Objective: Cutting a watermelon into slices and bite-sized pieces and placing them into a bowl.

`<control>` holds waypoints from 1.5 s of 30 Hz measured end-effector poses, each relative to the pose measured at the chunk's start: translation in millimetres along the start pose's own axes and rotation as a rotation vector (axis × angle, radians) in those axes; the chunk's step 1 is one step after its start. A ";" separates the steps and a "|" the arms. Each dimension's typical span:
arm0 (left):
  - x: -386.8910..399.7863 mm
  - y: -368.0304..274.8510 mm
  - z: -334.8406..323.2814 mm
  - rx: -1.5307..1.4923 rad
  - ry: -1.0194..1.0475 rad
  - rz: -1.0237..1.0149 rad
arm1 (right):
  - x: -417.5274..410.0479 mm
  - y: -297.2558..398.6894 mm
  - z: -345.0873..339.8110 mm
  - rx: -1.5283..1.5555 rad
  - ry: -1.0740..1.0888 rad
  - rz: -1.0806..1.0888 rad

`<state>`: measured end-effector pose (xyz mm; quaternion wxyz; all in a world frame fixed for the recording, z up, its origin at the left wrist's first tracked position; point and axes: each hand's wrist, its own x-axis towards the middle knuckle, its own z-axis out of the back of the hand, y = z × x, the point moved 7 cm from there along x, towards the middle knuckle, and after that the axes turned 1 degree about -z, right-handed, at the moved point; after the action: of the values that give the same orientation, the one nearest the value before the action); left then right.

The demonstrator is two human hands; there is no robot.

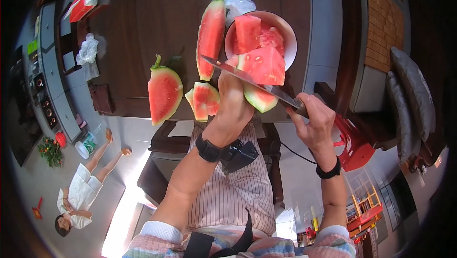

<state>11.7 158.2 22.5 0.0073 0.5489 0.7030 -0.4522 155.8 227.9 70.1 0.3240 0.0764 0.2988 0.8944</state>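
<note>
My right hand [316, 124] grips the handle of a kitchen knife [250, 80]. Its blade slants up and left across a watermelon piece, with the tip above the back of my left hand. My left hand [232, 93] holds that watermelon piece [266, 65] at the near rim of a white bowl [292, 49]. Red flesh shows above the blade, and a part with green rind [262, 100] shows below it. My left fingers are mostly hidden. Inside the bowl lie rindless watermelon chunks [248, 31]. Left of it rests a long watermelon wedge [212, 36].
A watermelon wedge with a stem [165, 93] and smaller rind pieces [205, 101] lie by the near edge of the dark wooden table [142, 18]. Clear plastic bags [237, 2] are on it too. A red plastic stool [357, 147] stands right. A person [80, 186] stands at left.
</note>
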 end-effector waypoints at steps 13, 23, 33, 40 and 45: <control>5.0 11.1 2.0 -0.039 -0.071 -0.057 | -8.1 -2.5 -9.7 0.029 -0.066 -0.091; 15.8 8.8 -0.3 -0.091 -0.191 0.017 | 7.5 -6.8 -21.9 0.037 -0.127 -0.093; 14.6 16.0 15.2 0.443 -0.243 -0.355 | 16.9 -11.2 -33.8 0.085 -0.138 -0.119; 18.3 17.0 17.1 0.256 -0.259 -0.173 | 11.0 -14.4 -38.0 0.137 -0.092 -0.172; 6.5 -1.4 4.9 0.911 -0.230 -0.576 | 16.4 -19.3 -46.0 0.128 -0.090 -0.166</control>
<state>5.6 160.1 17.2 -0.2783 0.2289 0.5525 -0.7516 138.2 227.7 20.6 0.4046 0.1121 0.3456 0.8392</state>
